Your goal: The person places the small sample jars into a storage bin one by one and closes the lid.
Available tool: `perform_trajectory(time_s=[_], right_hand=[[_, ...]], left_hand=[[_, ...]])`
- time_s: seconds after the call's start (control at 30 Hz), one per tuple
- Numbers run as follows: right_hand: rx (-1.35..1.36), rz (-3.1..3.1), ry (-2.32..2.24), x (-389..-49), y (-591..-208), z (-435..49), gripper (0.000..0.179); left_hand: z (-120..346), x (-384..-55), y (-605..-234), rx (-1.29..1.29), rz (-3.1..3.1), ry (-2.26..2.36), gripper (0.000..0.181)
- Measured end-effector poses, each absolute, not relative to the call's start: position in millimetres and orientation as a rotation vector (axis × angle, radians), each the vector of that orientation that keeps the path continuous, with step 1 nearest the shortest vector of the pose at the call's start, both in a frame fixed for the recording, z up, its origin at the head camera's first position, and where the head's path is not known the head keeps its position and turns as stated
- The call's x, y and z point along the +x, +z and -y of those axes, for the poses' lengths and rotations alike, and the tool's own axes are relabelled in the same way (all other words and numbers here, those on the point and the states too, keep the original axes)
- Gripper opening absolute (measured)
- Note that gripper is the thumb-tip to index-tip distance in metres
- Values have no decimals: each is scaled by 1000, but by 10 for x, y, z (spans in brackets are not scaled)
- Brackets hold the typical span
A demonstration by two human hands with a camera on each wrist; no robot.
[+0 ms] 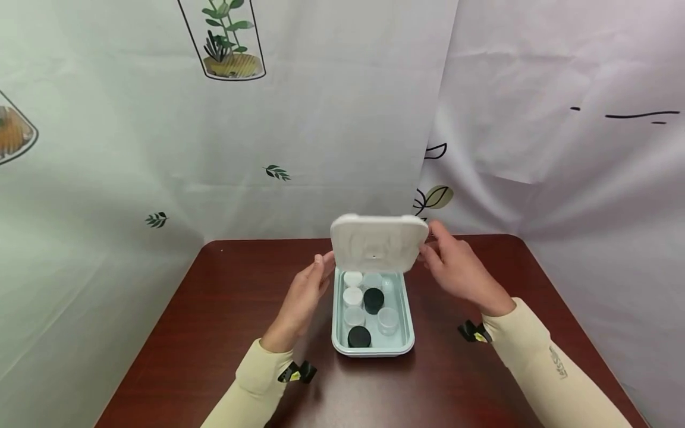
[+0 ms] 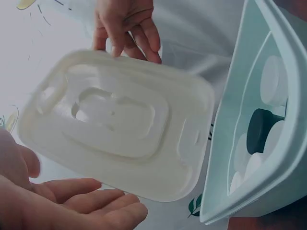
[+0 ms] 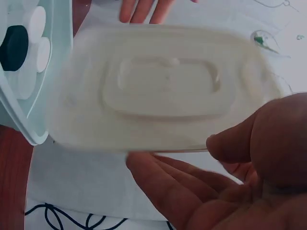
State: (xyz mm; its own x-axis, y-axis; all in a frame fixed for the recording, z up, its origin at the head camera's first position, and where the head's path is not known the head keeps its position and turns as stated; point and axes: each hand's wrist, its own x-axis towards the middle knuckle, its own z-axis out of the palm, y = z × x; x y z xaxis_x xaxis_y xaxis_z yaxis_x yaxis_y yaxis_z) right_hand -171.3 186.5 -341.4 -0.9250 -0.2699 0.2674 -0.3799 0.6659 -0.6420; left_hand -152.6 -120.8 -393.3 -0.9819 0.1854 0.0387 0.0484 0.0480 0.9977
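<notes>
A white plastic lid (image 1: pixel 379 245) is raised and tilted over the far end of a pale blue box (image 1: pixel 338 333). My right hand (image 1: pixel 457 267) pinches the lid's right edge between thumb and fingers, as the right wrist view also shows. At the lid's left edge is my left hand (image 1: pixel 302 297), fingers extended; whether its fingertips touch the lid, I cannot tell. Several small round pots sit in the box, among them a black-capped pot (image 1: pixel 359 337), a white-capped pot (image 1: pixel 352 296) and a clear pot (image 1: pixel 387 321). The lid partly hides the box's far end.
The box stands on a dark red-brown table (image 1: pixel 235 303). Behind it hangs a pale printed cloth (image 1: pixel 321 119) with plant drawings. A dark cord (image 3: pixel 53 211) shows in the right wrist view.
</notes>
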Motion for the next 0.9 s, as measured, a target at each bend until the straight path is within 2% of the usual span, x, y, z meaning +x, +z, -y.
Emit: perform_trajectory(time_s=[0.1,0.23,0.3,0.43,0.5,0.57,0.67,0.9], right_hand=[[600,2703,990,-1639,-3476,-1850,15],[691,2731,1148,-1552,-3598,-1838,14],[715,2724,1430,-1517,-3665,-1840,17],[707,2488,2190,-1471,-3796,-1850,41],[723,2372,2387,-1449,-3865,-1838,51],[721,2394,2337,-1413,-3942,-1809,57],[650,2560,2022,-1344,-4076,-1713,62],[543,2728,1588,-1203,-4422,-1473,76]], left_hand=[[1211,-1517,-3917,269,-2154,2097,76],[1222,-1507,-3919,285,-2114,2104,73],[1245,-1498,-3928,292,-2102,2113,67],[1300,-1487,-3981,385,-2014,2147,61],[1306,-1477,-4033,450,-1942,2154,64],[1297,-1449,-4097,478,-1984,2103,68],[1267,-1397,-4202,474,-2165,1956,70],[1258,-1304,-4447,526,-2491,1619,61]])
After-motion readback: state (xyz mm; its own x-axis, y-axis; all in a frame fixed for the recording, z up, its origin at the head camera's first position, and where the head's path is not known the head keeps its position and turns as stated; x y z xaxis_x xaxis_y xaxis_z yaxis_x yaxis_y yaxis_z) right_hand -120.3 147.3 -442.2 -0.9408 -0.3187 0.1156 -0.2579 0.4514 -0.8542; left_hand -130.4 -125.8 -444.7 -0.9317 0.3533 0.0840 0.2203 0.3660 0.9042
